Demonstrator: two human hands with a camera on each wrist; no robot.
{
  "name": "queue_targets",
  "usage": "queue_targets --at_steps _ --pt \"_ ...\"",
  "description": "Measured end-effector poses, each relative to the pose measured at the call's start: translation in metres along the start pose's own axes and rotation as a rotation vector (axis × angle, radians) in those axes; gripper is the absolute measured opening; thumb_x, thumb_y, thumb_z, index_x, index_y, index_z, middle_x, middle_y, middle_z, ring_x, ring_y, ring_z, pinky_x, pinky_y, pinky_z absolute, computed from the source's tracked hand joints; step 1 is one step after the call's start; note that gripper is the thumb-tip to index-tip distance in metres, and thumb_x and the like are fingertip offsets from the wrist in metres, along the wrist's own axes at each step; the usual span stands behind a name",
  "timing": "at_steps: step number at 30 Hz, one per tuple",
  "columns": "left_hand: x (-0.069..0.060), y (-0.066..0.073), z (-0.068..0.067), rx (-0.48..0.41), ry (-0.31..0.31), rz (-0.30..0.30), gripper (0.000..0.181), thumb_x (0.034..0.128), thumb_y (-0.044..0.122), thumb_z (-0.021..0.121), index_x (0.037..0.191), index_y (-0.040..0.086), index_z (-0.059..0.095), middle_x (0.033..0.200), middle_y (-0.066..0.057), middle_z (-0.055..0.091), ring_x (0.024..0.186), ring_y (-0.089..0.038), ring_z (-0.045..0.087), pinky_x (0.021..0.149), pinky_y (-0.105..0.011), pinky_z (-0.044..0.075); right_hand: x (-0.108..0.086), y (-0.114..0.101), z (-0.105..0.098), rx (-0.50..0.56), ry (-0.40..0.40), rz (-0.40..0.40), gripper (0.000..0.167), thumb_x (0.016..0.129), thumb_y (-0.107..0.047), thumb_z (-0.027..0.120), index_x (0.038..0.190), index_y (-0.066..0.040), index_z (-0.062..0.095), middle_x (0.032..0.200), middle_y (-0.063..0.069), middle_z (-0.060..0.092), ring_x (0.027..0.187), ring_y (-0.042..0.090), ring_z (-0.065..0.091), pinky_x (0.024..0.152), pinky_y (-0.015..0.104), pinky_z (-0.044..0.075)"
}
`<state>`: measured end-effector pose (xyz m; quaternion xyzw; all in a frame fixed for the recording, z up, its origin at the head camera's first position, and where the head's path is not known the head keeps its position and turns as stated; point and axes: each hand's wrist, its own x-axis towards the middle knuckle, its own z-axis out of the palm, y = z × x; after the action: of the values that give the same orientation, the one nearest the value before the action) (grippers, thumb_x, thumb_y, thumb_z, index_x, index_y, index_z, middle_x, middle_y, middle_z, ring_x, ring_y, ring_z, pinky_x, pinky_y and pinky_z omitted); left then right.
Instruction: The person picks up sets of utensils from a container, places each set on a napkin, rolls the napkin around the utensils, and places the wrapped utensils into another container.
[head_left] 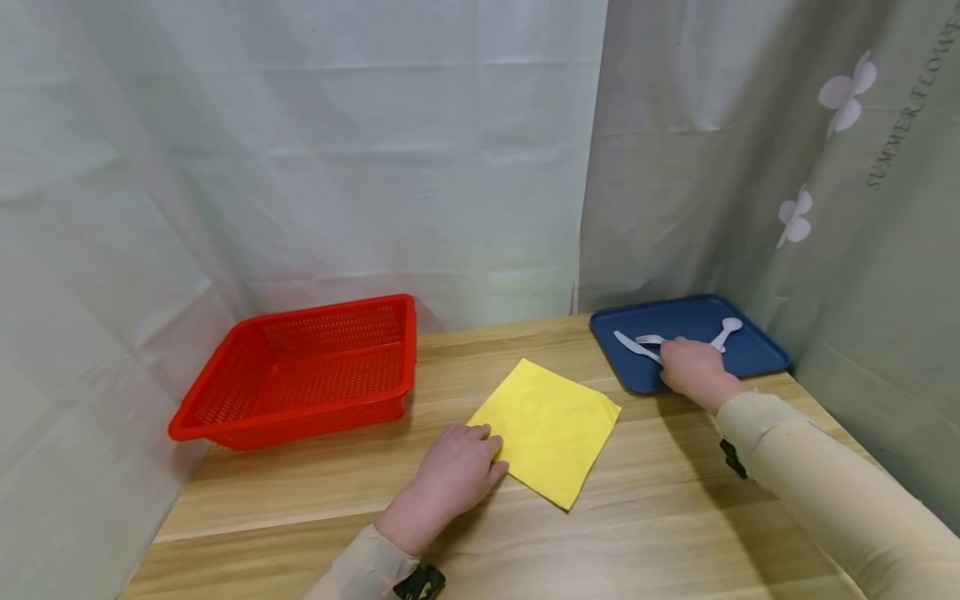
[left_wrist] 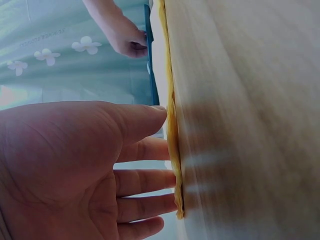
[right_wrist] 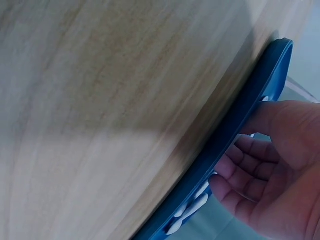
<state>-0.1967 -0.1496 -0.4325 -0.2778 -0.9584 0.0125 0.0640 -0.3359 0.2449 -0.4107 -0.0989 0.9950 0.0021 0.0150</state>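
Yellow cloth (head_left: 551,433) at left hand (head_left: 457,471), blue tray (head_left: 660,317) under right hand (head_left: 693,367)

Left hand: palm down, fingers loosely extended and slightly spread, fingertips touching the cloth's near-left edge; not gripping it. Cloth lies flat on the wood-look table (head_left: 322,492), mostly ahead and to the right of this hand.

Right hand: reaches over the near side of the tray, thumb and fingers bent inward among white utensils. Index finger touches at least one handle; can't tell whether anything is actually gripped. Knife (head_left: 636,346) and fork (head_left: 649,339) stick out to the left of this hand, side by side, handles hidden under it. Spoon (head_left: 729,325) is just right of it, bowl pointing away. All three are on the tray, ahead and right of the left hand.

Red basket (head_left: 322,425), perforated, sits ahead and left of the left hand, well apart from it. Pale curtain (head_left: 360,167) hangs beyond both hands. Cream sleeves (head_left: 817,475) on both arms.
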Motion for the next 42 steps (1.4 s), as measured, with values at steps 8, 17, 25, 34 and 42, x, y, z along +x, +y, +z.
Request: queue_targets --at_steps 8,17,25,34,42 --pt "0.000 0.001 0.000 0.006 0.003 0.000 0.028 0.1042 0.035 0.077 0.117 0.009 0.080 0.120 -0.010 0.076 0.113 -0.030 0.072 0.108 -0.050 0.055 -0.004 0.001 0.001 0.017 0.027 -0.038 0.020 0.095 -0.006 0.075 0.103 0.009 0.065 0.094 0.023 0.065 0.091 0.046 0.068 0.081 0.061 0.060" --pt "0.000 0.003 0.000 -0.001 -0.001 -0.003 0.026 0.1038 0.033 0.077 0.115 0.010 0.079 0.118 -0.010 0.076 0.112 -0.030 0.072 0.109 -0.051 0.054 -0.008 0.001 0.005 0.055 0.082 -0.076 0.018 0.090 -0.004 0.078 0.095 0.005 0.063 0.086 0.016 0.062 0.080 0.039 0.064 0.076 0.057 0.058" --pt "0.000 0.003 -0.001 0.000 0.011 -0.002 0.025 0.1031 0.033 0.078 0.113 0.010 0.079 0.115 -0.009 0.075 0.110 -0.029 0.072 0.108 -0.050 0.055 -0.007 0.002 0.010 0.068 0.153 -0.085 0.020 0.089 -0.005 0.079 0.094 0.005 0.063 0.084 0.015 0.060 0.076 0.037 0.062 0.073 0.056 0.056" --pt "-0.001 0.002 -0.002 -0.011 0.002 -0.006 0.026 0.1037 0.033 0.077 0.114 0.009 0.079 0.117 -0.010 0.076 0.110 -0.030 0.072 0.108 -0.050 0.054 -0.008 -0.004 0.011 0.079 0.186 -0.069 0.021 0.089 -0.005 0.080 0.096 0.003 0.063 0.084 0.013 0.059 0.076 0.033 0.059 0.071 0.053 0.054" --pt "-0.002 0.002 -0.001 0.005 0.040 0.006 0.024 0.1026 0.032 0.078 0.110 0.009 0.079 0.111 -0.009 0.075 0.105 -0.030 0.072 0.105 -0.050 0.056 -0.015 -0.011 0.006 0.100 0.221 -0.097 0.020 0.088 -0.004 0.080 0.092 0.000 0.060 0.082 0.010 0.058 0.074 0.031 0.056 0.068 0.050 0.051"
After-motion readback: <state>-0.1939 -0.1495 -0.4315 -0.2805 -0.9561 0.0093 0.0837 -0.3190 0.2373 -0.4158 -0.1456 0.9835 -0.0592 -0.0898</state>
